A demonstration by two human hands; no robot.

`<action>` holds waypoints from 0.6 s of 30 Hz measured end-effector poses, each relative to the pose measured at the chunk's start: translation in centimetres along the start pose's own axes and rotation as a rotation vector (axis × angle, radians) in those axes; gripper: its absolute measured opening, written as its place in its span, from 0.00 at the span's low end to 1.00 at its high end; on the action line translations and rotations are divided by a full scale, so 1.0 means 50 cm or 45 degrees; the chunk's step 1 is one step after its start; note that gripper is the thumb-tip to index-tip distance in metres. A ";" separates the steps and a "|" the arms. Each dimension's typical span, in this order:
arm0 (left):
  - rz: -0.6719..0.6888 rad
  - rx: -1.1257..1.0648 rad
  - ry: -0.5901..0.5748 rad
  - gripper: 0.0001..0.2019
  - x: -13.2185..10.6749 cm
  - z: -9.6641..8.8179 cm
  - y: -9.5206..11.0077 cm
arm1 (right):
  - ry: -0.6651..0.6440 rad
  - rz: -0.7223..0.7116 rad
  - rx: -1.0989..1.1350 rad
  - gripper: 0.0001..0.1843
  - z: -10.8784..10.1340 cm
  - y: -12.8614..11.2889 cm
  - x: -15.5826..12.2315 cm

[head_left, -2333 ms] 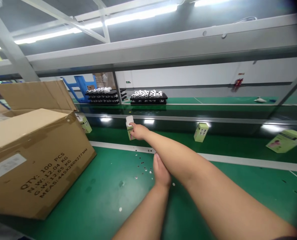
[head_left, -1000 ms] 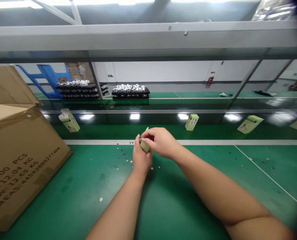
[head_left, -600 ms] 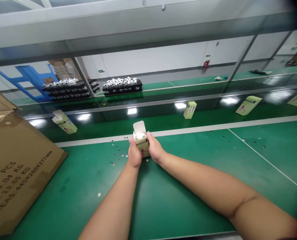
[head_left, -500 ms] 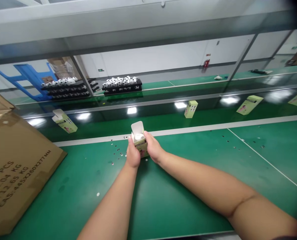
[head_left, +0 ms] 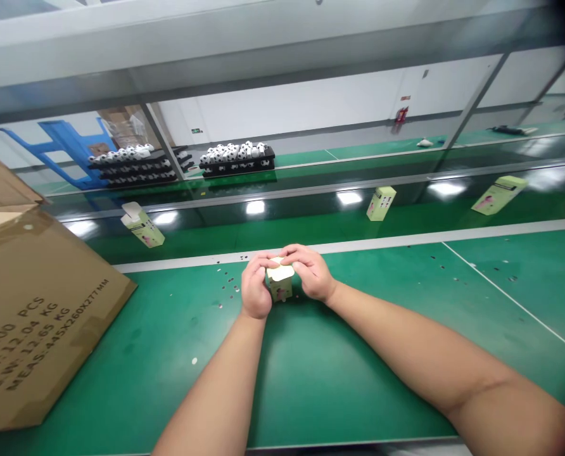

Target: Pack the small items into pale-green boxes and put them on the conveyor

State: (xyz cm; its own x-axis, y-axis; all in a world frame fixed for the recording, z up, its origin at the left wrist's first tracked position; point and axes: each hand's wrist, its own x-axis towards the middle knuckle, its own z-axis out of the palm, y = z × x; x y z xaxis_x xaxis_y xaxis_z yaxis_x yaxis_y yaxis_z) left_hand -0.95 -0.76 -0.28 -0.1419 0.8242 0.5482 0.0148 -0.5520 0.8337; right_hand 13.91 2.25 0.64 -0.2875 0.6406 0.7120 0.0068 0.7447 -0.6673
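Observation:
A small pale-green carton (head_left: 281,286) stands upright on the green table (head_left: 339,367), held between both hands. My left hand (head_left: 254,288) wraps its left side. My right hand (head_left: 311,272) grips its right side, with the fingers curled over the white top flap, which lies folded down across the opening. Small white specks (head_left: 228,288) are scattered on the table just left of the hands.
A large brown cardboard box (head_left: 35,310) fills the left. On the conveyor belt (head_left: 311,221) behind lie similar cartons: one (head_left: 142,226) with an open flap, another (head_left: 381,203), and a third (head_left: 498,193). Black trays of black-and-white balls (head_left: 237,157) sit beyond the belt.
My right hand took the carton from the belt and brought it to the table, where both hands gripped it. Its top flap stood up half a second ago and is now folded down.

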 end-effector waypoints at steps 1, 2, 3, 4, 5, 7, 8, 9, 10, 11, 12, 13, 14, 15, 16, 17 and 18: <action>0.023 0.032 -0.018 0.15 -0.005 0.002 -0.001 | -0.057 -0.065 -0.055 0.12 -0.009 0.000 -0.004; 0.039 0.078 -0.027 0.15 -0.010 0.006 -0.001 | -0.095 -0.109 -0.103 0.13 -0.017 -0.001 -0.007; 0.050 0.129 -0.034 0.14 -0.014 0.010 -0.001 | -0.111 -0.133 -0.147 0.13 -0.021 -0.001 -0.008; 0.058 0.178 -0.045 0.14 -0.017 0.013 0.000 | -0.107 -0.144 -0.187 0.13 -0.024 -0.002 -0.008; 0.062 0.217 -0.056 0.14 -0.018 0.017 0.001 | -0.090 -0.145 -0.221 0.13 -0.024 -0.002 -0.006; 0.059 0.248 -0.071 0.13 -0.018 0.020 0.003 | -0.049 -0.130 -0.278 0.11 -0.019 -0.003 -0.002; 0.052 0.246 -0.071 0.11 -0.017 0.020 0.003 | -0.034 -0.116 -0.305 0.10 -0.015 -0.004 0.001; 0.039 0.236 -0.066 0.11 -0.015 0.019 0.003 | -0.024 -0.098 -0.327 0.08 -0.011 -0.006 0.003; 0.024 0.221 -0.056 0.11 -0.014 0.018 0.003 | -0.013 -0.078 -0.344 0.08 -0.006 -0.008 0.006; 0.008 0.205 -0.043 0.11 -0.012 0.017 0.002 | -0.003 -0.055 -0.358 0.07 -0.001 -0.011 0.008; -0.009 0.190 -0.031 0.11 -0.011 0.015 0.000 | 0.008 -0.033 -0.369 0.07 0.003 -0.015 0.009; -0.028 0.175 -0.018 0.12 -0.010 0.014 -0.001 | 0.016 -0.014 -0.378 0.07 0.006 -0.018 0.010; -0.048 0.158 -0.006 0.12 -0.010 0.013 -0.003 | 0.021 -0.003 -0.385 0.08 0.009 -0.021 0.010; -0.069 0.138 0.000 0.13 -0.010 0.012 -0.005 | 0.016 -0.001 -0.394 0.09 0.010 -0.024 0.010; -0.092 0.114 -0.002 0.13 -0.010 0.011 -0.007 | 0.004 -0.009 -0.408 0.10 0.011 -0.025 0.008; -0.114 0.085 -0.005 0.12 -0.010 0.011 -0.009 | -0.015 -0.028 -0.429 0.10 0.011 -0.026 0.006; -0.134 0.054 -0.004 0.12 -0.011 0.010 -0.011 | -0.037 -0.055 -0.457 0.11 0.010 -0.026 0.003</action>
State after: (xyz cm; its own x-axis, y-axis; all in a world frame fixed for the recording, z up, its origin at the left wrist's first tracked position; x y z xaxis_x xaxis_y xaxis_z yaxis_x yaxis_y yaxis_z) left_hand -0.36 -0.85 -0.99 -0.1416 0.8778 0.4576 0.0419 -0.4565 0.8887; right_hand 13.39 1.29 1.50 -0.3217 0.6054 0.7280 0.3286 0.7925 -0.5138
